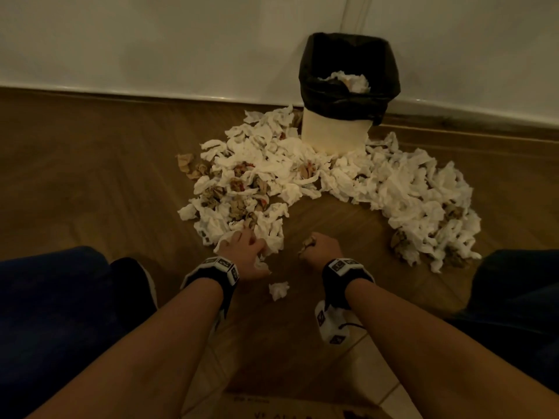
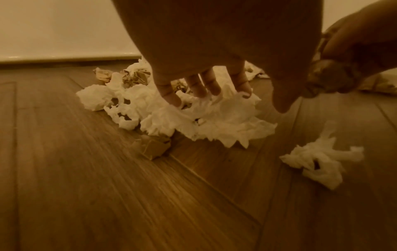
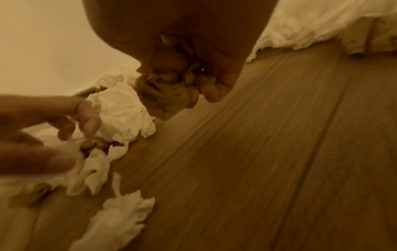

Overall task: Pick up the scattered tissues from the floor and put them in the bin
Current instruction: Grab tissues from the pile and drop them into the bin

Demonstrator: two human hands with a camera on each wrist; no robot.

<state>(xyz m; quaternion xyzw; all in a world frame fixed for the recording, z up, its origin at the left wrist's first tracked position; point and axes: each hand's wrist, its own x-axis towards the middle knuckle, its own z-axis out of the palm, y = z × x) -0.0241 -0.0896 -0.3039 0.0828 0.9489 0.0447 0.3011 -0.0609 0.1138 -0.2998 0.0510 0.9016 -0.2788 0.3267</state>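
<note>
where the tissues (image 1: 302, 173) lie heaped in a broad arc on the floor around the foot of the bin (image 1: 341, 128), a person crouches with both arms stretched toward the near edge of the pile. white crumpled sheets are mixed with brown crumpled ones, some showing red marks, and one loose white tissue (image 1: 279, 290) lies apart on the boards between the two wrists. the left hand (image 1: 246, 247) reaches down into the nearest white clump, fingers (image 2: 206, 86) spread and only slightly bent, their tips in the paper; whether it has a real hold cannot be told. the right hand (image 1: 320, 249) is balled into a fist around a brown crumpled wad (image 3: 169, 91), which pokes out past the knuckles just above the floor. the bin, pale-bodied and lined with a black bag (image 1: 344, 74) folded over its rim, stands against the wall with a few white tissues already inside. the wooden floor (image 1: 90, 176) is brown plank laminate laid at angles, meeting a white wall (image 1: 151, 40) along a low skirting; paler tiles show at the bottom edge of the head view. both wrists wear black bands with patterned white marker blocks. faint printed lettering at the lower edge of the head view is too dim to read.
</note>
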